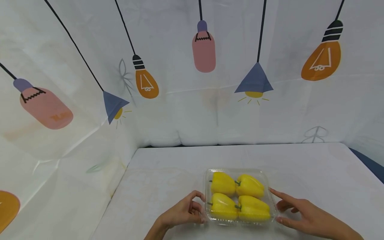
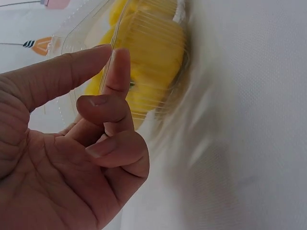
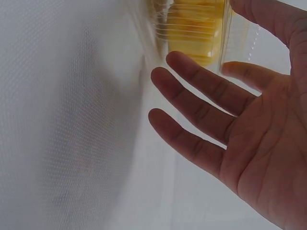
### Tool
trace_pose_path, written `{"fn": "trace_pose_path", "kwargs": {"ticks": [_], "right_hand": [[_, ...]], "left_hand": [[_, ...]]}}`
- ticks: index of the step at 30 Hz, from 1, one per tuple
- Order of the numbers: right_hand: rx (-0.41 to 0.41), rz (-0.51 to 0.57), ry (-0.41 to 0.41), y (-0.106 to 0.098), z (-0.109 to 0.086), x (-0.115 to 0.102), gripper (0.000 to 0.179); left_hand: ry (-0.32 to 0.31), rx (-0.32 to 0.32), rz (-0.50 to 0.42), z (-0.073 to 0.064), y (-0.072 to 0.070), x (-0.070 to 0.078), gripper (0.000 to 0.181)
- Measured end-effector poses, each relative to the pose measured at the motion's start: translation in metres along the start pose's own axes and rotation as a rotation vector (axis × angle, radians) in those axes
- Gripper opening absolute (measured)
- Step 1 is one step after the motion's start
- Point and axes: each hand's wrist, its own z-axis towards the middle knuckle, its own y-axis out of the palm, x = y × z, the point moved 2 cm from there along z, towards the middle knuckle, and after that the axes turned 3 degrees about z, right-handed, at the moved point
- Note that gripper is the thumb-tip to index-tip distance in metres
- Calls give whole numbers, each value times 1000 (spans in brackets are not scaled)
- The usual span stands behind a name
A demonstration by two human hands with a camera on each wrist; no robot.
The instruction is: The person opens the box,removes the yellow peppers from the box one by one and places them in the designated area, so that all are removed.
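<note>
A clear plastic clamshell box (image 1: 238, 170) lies on the white table with several yellow bell peppers (image 1: 251, 208) inside. At its left side my left hand (image 1: 184, 210) has its fingers bent, thumb and index finger at the box's edge. The left wrist view shows those two fingertips meeting at the thin rim, the other fingers curled into the air. On the opposite side is my right hand (image 1: 306, 216), its index finger and thumb spread along the rim. Its remaining fingers (image 3: 192, 103) extend loosely, apart from the box, in the right wrist view.
The white table (image 1: 168, 173) ends at a white cloth wall (image 1: 183, 116) printed with hanging lamps and bulbs. More cloth (image 1: 75, 186) rises along the table's left edge. A dark blue strip (image 1: 367, 163) shows beyond the right edge.
</note>
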Motion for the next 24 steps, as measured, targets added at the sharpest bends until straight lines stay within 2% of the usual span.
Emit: {"fn": "trace_pose_path", "kwargs": {"ticks": [5, 12, 15, 20, 24], "right_hand": [[-3, 24, 56, 2, -1, -1, 74], [6, 41, 77, 2, -1, -2, 75], [10, 39, 79, 2, -1, -3, 75], [19, 30, 60, 2, 0, -3, 75], [23, 34, 58, 2, -1, -3, 75]], "left_hand": [[15, 31, 47, -2, 0, 4, 56], [-16, 107, 84, -3, -2, 6, 66], [0, 100, 104, -3, -2, 6, 64], [62, 75, 158, -2, -1, 6, 57], [71, 88, 208, -2, -1, 7, 50]]}}
